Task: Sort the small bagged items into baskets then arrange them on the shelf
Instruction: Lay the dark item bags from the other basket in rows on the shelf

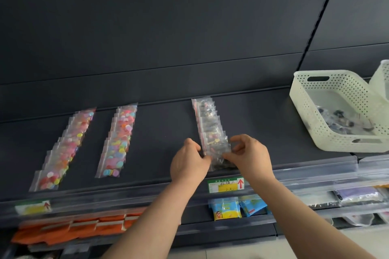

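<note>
On the dark shelf (164,132) lie three rows of small clear zip bags. Two rows at the left (63,149) and centre-left (119,141) hold colourful round pieces. A third row (209,124) near the middle holds darker mixed pieces. At its near end lies one small bag (219,159). My left hand (188,164) pinches that bag's left edge and my right hand (250,156) pinches its right edge. A white perforated basket (336,88) stands tilted at the right with several dark bagged items inside.
A second white basket (382,78) shows at the far right edge. The shelf's front rail carries price labels (226,185). Lower shelves hold orange packs (73,229), blue and yellow packets (227,209) and purple packs (357,195).
</note>
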A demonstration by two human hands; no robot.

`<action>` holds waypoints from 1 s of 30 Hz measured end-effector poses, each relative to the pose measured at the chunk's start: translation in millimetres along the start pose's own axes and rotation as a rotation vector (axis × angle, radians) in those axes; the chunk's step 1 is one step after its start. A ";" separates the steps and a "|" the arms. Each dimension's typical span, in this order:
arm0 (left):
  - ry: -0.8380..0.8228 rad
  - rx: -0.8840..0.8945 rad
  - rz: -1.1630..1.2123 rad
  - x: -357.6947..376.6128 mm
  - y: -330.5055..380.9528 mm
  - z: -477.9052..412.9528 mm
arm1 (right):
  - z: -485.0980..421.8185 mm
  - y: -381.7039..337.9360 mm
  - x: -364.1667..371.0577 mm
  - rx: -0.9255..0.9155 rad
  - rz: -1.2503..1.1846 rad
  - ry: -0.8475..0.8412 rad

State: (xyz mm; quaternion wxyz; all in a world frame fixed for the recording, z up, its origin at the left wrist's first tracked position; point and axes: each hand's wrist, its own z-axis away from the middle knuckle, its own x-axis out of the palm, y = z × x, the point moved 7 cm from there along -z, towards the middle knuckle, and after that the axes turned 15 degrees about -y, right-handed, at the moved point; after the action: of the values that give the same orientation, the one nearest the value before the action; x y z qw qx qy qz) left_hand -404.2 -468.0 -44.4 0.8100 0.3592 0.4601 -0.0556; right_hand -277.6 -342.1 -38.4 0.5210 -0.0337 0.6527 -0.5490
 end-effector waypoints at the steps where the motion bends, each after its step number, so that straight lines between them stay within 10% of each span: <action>1: 0.037 0.017 0.006 -5.3 3.7 0.6 | -0.1 -0.3 -5.1 -0.018 0.023 0.028; 10: 0.047 0.377 -0.354 -2.8 103.7 -9.6 | -3.9 -5.2 -84.6 -0.237 0.663 0.217; 21: -0.148 0.544 -0.158 56.7 279.0 -33.1 | -15.4 103.0 -249.9 0.060 0.631 0.386; 30: -0.320 0.620 -0.734 141.2 372.9 -45.5 | -31.5 171.4 -285.8 0.017 0.331 0.339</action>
State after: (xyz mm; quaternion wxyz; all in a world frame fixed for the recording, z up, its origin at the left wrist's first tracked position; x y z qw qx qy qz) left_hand -198.9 -130.8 28.2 0.6526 0.3843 0.3882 -0.5250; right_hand -79.7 -76.8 12.0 0.4871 0.1708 0.7227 -0.4596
